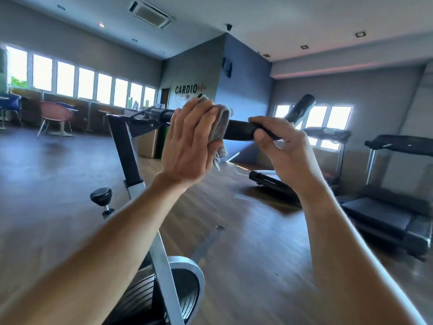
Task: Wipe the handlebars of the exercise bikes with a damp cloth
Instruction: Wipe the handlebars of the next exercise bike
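L hand (pixel 187 146) was curled round the black handlebar (pixel 239 131) of the exercise bike (pixel 131 160), w/ a grey cloth (pixel 219 130) pressed between palm and bar; fingers (pixel 206 111) wrapped over the top, thumb underneath. Loose end of the cloth hung down below the bar, just beside the thumb. R hand (pixel 283 148) closed on the same bar further right, thumb and fingers pinching round the grip near its bend, touching it directly, no cloth there. Hands were near each other but apart, a bare stretch of black grip showing between them. Bar ran roughly level across mid-frame, its far end angling up to the right. Below: bike's silver frame post, a black adjustment knob (pixel 101 195) to its left, and the flywheel guard (pixel 185 277) at the bottom. Treadmills (pixel 386 207) stood on the wood floor (pixel 58 184) to the right, well apart from the bike. "CARDIO" lettering (pixel 186 89) was on the back wall; pink chair (pixel 55 113) by the windows at left.
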The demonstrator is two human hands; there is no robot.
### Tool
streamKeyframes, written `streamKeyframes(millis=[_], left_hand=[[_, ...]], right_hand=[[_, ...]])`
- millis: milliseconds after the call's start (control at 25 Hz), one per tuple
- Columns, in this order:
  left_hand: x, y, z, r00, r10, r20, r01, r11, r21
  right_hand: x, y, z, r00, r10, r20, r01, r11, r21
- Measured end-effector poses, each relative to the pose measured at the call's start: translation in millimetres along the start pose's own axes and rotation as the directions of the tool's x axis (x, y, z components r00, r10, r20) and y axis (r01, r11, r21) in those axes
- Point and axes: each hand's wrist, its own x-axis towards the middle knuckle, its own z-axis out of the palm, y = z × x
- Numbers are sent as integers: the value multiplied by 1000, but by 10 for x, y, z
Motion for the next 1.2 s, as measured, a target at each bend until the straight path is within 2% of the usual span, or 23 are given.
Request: streamKeyframes(millis=[40,120,240,480,640,800,960,1080,1200], left_hand=[[6,-44,-2,1000,-11,4,12,998,-69],[12,-62,-36,993,-119,23,121,975,-189],[-1,8,-63,969,-244,33,244,933,-264],[39,76,-45,983,-179,27,180,958,-224],[7,-117,-83,965,-247,91,263,920,-292],[71,154,-47,963,-268,16,262,924,-280],[10,-34,-19,974,-225,10,221,943,-251],[-52,-188,-16,955,-288,67,295,907,-301],[-41,-139,-7,928,-367,54,362,864,-351]], right_hand=[[-7,-22,6,1000,14,-3,-14,1000,4],[-20,-64,29,999,36,-2,-36,999,11],[-39,-70,54,999,45,-22,-45,999,13],[-40,-57,69,998,43,-37,-42,999,22],[-32,-40,60,998,50,-36,-49,998,33],[-42,-39,88,998,24,-57,-21,999,45],[-37,-57,75,999,35,-33,-33,997,65],[-39,-45,84,998,45,-38,-42,997,65],[-40,-50,85,997,50,-50,-47,997,63]])
